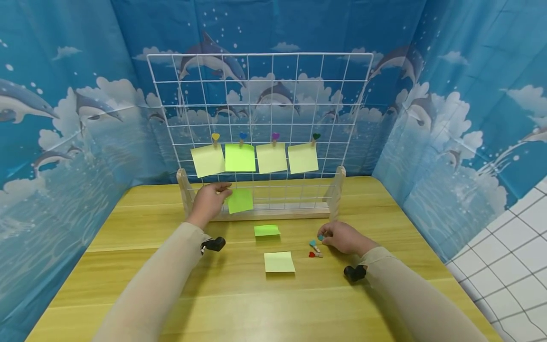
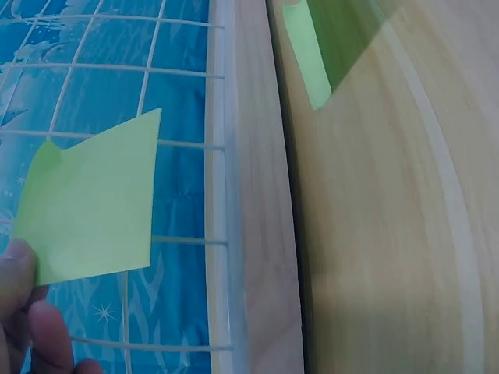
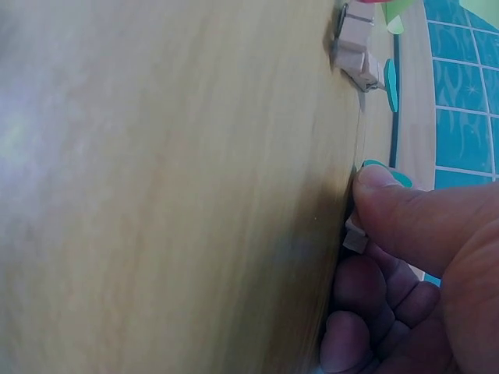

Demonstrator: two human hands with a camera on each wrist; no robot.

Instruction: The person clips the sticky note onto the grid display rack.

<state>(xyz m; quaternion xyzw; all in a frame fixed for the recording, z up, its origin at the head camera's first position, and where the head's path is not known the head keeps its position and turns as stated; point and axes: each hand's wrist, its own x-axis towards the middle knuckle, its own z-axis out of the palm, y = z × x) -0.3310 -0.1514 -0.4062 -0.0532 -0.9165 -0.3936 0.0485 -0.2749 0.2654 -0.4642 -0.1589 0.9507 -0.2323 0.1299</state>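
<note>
My left hand (image 1: 209, 202) pinches a bright green sticky note (image 1: 240, 200) at its left edge, holding it against the lower part of the white wire grid (image 1: 273, 103). In the left wrist view, this note (image 2: 97, 206) hangs flat in front of the wires with one corner curled. Down at the table, my right hand (image 1: 344, 237) pinches a small wooden clothespin (image 3: 355, 236) with a teal heart, mostly covered by thumb and fingers. Beside that hand lie two more clothespins, one with a teal heart (image 1: 313, 243) and one with a red heart (image 1: 312, 255).
Several sticky notes, such as a green one (image 1: 240, 157), hang in a row on the grid from heart clothespins. A folded-up green note (image 1: 267, 231) and a pale yellow note (image 1: 279, 262) lie on the wooden table (image 1: 239, 308). Wooden feet (image 1: 336, 194) support the grid.
</note>
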